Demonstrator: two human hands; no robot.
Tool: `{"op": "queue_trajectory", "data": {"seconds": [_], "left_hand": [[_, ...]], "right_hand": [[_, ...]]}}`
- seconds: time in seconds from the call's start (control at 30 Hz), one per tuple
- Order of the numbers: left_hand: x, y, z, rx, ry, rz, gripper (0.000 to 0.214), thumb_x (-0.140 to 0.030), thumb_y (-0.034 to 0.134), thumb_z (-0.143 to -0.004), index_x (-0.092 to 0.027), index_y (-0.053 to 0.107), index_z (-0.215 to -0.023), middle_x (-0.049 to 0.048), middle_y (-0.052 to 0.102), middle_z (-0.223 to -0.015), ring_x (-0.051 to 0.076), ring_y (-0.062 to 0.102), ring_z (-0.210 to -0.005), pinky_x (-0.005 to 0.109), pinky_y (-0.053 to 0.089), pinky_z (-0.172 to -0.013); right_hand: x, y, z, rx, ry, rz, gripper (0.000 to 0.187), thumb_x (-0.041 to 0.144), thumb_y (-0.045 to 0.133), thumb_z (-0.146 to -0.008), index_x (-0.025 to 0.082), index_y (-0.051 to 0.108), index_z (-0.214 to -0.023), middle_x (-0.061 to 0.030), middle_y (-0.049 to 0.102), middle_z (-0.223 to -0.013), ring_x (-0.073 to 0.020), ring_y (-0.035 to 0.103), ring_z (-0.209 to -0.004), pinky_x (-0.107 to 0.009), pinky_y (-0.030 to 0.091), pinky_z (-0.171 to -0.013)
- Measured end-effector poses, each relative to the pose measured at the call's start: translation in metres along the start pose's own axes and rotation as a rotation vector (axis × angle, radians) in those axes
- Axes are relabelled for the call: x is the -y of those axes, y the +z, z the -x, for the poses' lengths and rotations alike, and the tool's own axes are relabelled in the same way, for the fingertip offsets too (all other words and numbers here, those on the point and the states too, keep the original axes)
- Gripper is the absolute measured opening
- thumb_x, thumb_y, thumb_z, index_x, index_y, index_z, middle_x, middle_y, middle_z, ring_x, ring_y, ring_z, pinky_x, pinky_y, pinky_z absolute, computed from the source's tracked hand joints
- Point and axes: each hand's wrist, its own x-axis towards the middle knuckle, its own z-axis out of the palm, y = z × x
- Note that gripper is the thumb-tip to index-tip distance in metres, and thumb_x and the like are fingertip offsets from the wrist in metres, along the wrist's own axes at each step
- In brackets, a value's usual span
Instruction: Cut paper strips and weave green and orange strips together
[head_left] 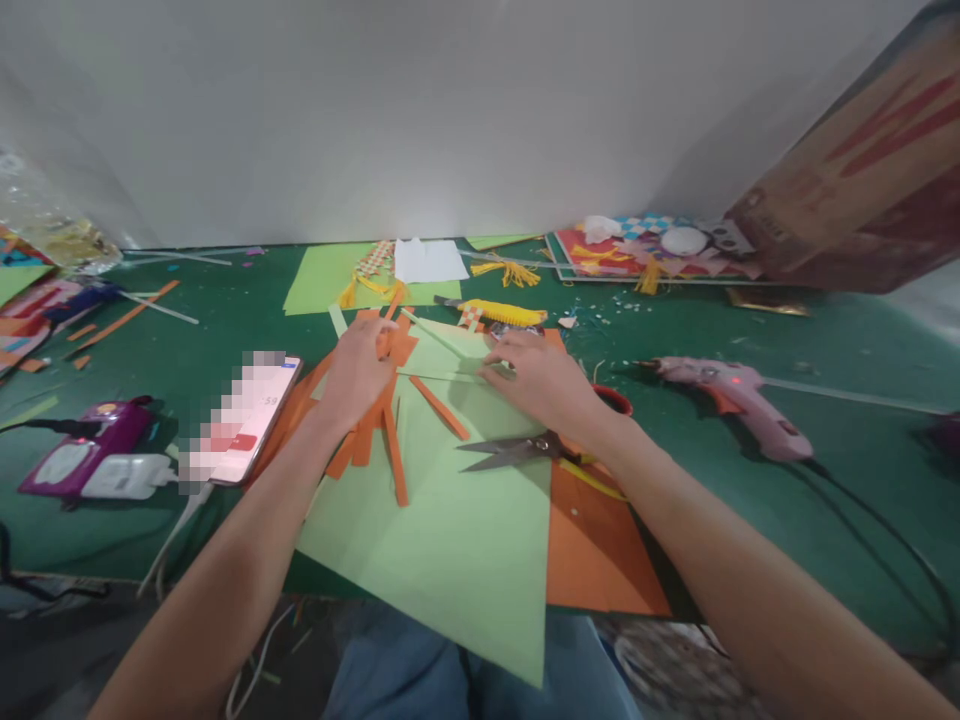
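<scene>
My left hand [364,360] rests over a pile of orange paper strips [365,440], its fingers curled together. My right hand [538,378] is over a light green paper sheet [457,540], thumb and fingers pinched. A thin pale green paper strip [442,377] stretches from one hand to the other, its ends hidden in the fingers. Another narrow green strip [431,332] lies slanted just beyond. Open-bladed scissors [510,453] lie on the sheet below my right hand, their red and yellow handles partly under my wrist. Loose orange strips [440,408] lie between the hands.
A pink glue gun [739,400] lies right, its light on and cable trailing. A phone [251,425] and a purple power strip [90,450] are left. A yellow cutter [502,312], yellow tassels [510,272] and woven paper pieces [377,258] lie behind. Orange sheets [600,540] extend under the green one.
</scene>
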Motion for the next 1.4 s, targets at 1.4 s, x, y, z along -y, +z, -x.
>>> {"op": "queue_trajectory", "data": {"seconds": [1.4], "left_hand": [[0.015, 0.006, -0.002, -0.052, 0.023, -0.019, 0.019, -0.022, 0.054, -0.081, -0.017, 0.064, -0.096, 0.0128, 0.065, -0.105, 0.029, 0.054, -0.108, 0.043, 0.040, -0.096]], "right_hand": [[0.027, -0.022, -0.001, -0.041, 0.594, -1.421, 0.040, 0.046, 0.076, -0.059, 0.018, 0.049, -0.054, 0.0023, 0.052, -0.056, -0.0067, 0.046, -0.047, -0.022, 0.022, -0.040]]}}
